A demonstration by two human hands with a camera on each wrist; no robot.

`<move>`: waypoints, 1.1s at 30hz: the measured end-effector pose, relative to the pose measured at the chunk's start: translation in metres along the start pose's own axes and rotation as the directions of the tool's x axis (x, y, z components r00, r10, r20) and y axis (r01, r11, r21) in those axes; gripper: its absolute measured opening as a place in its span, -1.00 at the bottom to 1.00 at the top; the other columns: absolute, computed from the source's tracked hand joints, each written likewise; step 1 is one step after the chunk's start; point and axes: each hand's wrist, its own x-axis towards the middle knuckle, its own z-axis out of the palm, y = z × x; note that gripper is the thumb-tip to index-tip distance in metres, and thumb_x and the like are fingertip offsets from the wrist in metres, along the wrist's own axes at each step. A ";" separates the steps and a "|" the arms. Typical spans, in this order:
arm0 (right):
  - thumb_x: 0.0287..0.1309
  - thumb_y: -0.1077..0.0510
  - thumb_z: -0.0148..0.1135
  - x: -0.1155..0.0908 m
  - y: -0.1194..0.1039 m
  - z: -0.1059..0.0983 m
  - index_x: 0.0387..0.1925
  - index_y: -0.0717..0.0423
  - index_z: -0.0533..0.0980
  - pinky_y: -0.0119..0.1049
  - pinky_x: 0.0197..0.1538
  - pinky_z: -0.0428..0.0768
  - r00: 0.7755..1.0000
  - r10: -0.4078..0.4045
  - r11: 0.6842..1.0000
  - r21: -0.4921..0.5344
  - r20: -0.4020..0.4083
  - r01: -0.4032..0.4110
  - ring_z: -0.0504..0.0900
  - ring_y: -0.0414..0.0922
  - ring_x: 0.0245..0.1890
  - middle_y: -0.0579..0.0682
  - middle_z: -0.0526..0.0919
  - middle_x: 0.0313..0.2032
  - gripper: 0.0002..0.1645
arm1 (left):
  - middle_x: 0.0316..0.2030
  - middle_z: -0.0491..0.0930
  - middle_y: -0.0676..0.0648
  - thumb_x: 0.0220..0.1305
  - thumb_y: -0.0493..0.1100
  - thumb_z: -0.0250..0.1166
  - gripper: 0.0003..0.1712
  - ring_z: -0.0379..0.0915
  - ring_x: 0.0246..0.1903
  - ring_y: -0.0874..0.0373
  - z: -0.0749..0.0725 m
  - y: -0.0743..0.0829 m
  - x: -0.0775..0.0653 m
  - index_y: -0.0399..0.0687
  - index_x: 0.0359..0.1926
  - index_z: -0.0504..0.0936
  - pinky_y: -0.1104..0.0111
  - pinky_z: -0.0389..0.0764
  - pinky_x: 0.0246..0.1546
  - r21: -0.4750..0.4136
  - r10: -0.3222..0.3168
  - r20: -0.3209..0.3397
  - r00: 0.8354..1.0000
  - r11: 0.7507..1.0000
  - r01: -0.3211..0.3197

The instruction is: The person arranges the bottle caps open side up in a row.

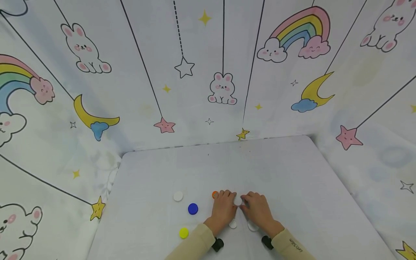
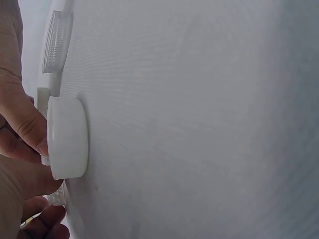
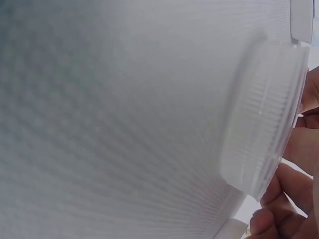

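Note:
A white bottle cap (image 1: 238, 202) sits between the fingertips of both hands. My left hand (image 1: 224, 204) pinches its left side with thumb and fingers. The right hand (image 1: 259, 207) does the same from the right, its fingers curled. Much of this cap is hidden by the fingers. Just behind the left hand an orange cap (image 1: 215, 195) peeks out. Nearer the wrists lie a small white cap (image 2: 69, 138) and a larger translucent cap with a ribbed side (image 3: 264, 119); neither is touched.
Left of the hands lie another white cap (image 1: 178, 196), a blue cap (image 1: 193, 208) and a yellow cap (image 1: 183, 233). The white tabletop (image 1: 276, 169) meets a patterned cloth wall (image 1: 195, 104) at the back and sides. Black wrist cameras (image 1: 218, 245) are worn under both wrists.

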 end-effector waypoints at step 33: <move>-0.18 0.09 0.59 0.000 -0.002 -0.009 -0.21 0.04 0.68 -0.24 -0.32 0.43 0.998 -0.020 0.998 0.060 -0.062 0.024 0.53 -0.17 -0.40 -0.17 0.62 -0.39 -0.60 | -0.12 0.54 -0.03 0.13 -0.20 0.42 -0.50 0.55 -0.19 0.15 -0.009 0.000 -0.004 -0.10 0.13 0.58 0.38 0.56 -0.13 -0.248 -0.020 -0.021 1.000 0.969 0.014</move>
